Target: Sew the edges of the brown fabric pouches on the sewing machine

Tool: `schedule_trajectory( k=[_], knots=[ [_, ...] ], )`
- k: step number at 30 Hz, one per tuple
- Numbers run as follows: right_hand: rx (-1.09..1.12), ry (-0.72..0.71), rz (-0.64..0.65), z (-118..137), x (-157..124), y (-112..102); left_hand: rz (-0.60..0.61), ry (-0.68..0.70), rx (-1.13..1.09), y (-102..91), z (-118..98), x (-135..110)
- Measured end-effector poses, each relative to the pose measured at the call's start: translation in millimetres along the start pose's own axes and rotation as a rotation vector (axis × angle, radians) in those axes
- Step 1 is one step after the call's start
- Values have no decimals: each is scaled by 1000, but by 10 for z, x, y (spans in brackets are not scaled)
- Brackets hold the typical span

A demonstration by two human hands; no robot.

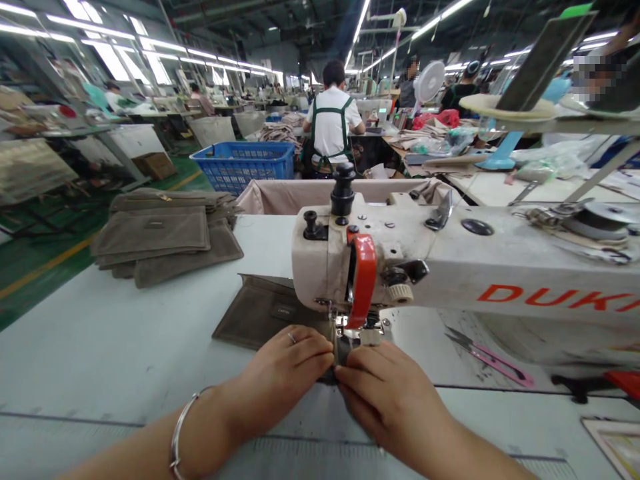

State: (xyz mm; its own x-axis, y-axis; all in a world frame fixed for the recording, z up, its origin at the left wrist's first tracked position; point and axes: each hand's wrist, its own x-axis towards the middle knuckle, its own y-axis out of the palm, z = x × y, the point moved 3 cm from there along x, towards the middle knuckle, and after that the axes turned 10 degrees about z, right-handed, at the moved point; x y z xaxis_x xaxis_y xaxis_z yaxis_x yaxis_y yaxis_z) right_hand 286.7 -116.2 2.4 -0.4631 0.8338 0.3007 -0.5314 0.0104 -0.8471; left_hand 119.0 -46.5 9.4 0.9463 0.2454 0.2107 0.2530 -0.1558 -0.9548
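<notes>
A dark grey-brown fabric piece (255,310) with a small label lies flat on the sewing table, its right end running under the needle area of a white sewing machine (315,260). Just in front of the presser foot (345,325), my left hand (295,363) pinches the near right edge of this piece, thumb and fingers pressed together. Close beside it, my right hand (395,390) has its fingers closed on the same edge, right of the needle. The fingertips almost meet. The machine head and my fingers hide part of the fabric.
Similar fabric pieces are stacked (155,230) at the table's left. Pink thread snips (493,360) lie right of my right hand, under the machine arm. Behind the table stand a cloth-lined bin (270,193), a blue crate (245,160) and a seated co-worker (330,123).
</notes>
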Motion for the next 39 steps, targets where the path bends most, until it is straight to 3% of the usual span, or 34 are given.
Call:
schedule_trajectory(
  k=[4,13,20,28,39],
  knots=[
    [1,16,4,-14,-20,-22,17,-42,-9,-30,-4,-3],
    [-13,38,47,-23,-1,-11,-126,-91,36,-57,-4,20],
    [-47,2,39,-7,26,-23,0,-50,-19,16,-5,37],
    [2,40,41,-26,-5,-30,-31,-6,-17,-106,-45,66],
    [0,28,14,-14,20,13,-28,87,39,-27,67,-6]
  ],
)
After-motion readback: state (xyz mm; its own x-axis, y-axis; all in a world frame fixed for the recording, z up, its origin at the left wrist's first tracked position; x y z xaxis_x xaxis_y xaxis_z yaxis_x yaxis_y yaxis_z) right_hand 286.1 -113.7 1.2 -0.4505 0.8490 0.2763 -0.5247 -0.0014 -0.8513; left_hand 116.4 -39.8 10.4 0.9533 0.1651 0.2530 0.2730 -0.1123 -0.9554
